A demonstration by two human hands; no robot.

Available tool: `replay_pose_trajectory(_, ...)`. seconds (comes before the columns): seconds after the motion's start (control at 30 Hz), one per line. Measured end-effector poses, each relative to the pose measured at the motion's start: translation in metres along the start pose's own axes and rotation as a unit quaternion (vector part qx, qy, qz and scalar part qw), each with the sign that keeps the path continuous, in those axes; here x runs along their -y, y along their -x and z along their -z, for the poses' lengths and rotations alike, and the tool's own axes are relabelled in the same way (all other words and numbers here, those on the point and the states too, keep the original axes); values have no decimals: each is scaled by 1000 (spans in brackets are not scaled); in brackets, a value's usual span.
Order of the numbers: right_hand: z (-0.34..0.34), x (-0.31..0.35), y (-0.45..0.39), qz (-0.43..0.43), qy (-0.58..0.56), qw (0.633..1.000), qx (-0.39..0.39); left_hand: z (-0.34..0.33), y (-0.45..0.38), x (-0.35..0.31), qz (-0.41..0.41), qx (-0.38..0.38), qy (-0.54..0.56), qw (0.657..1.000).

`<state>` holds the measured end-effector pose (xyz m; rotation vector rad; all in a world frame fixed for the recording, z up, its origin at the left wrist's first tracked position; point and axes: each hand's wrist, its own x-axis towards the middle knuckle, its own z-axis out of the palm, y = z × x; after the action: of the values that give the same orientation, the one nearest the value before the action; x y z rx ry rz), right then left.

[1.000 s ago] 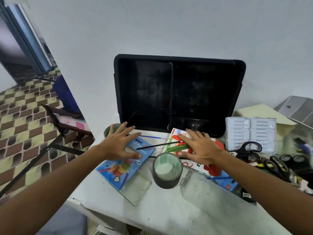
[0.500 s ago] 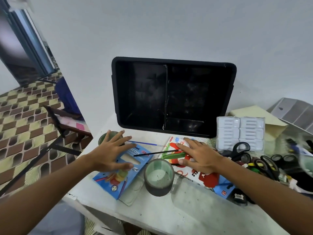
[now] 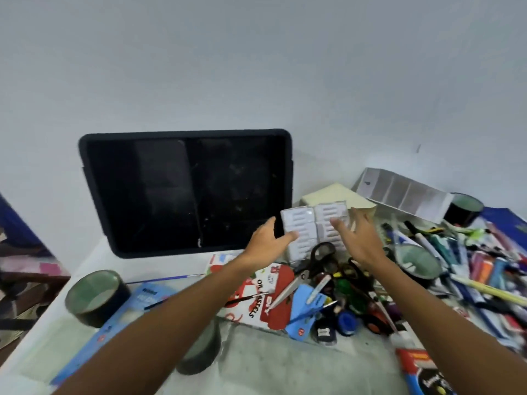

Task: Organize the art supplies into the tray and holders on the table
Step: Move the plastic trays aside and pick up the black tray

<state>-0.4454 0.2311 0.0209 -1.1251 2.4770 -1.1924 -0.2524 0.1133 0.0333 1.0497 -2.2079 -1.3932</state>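
A white plastic insert tray (image 3: 309,223) with rows of slots is lifted off the table, just right of the black divided tray (image 3: 188,192) that stands against the wall. My left hand (image 3: 268,242) grips its left edge, thumb on top. My right hand (image 3: 356,238) is at its right edge, fingers bent against it. Below the hands lie black-handled scissors (image 3: 319,258), an oil pastels box (image 3: 256,297) and a blue pencil box (image 3: 142,297). Round holders stand at the left (image 3: 94,295), the near centre (image 3: 199,349) and the right (image 3: 413,260).
A heap of pens and markers (image 3: 470,269) covers the table's right side. A cream paper pad (image 3: 336,195), a grey folded card (image 3: 399,192) and another round holder (image 3: 462,209) sit at the back right. Small paint pots (image 3: 342,323) lie near the centre. The table edge runs along the left.
Both hands left the two boxes, moved right and took up the white insert tray, which is now raised. The view swung right, showing the pen heap.
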Motion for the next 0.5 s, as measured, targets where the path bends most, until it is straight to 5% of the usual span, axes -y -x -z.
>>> replay_pose_trajectory(0.17,-1,-18,-5,-46,-62,993,94,-48,-17,-8,44,-49,33,997)
replay_pose_trajectory(0.5,26,-12,-8,24,-52,998,21,-51,-16,-40,-105,-105,58,987)
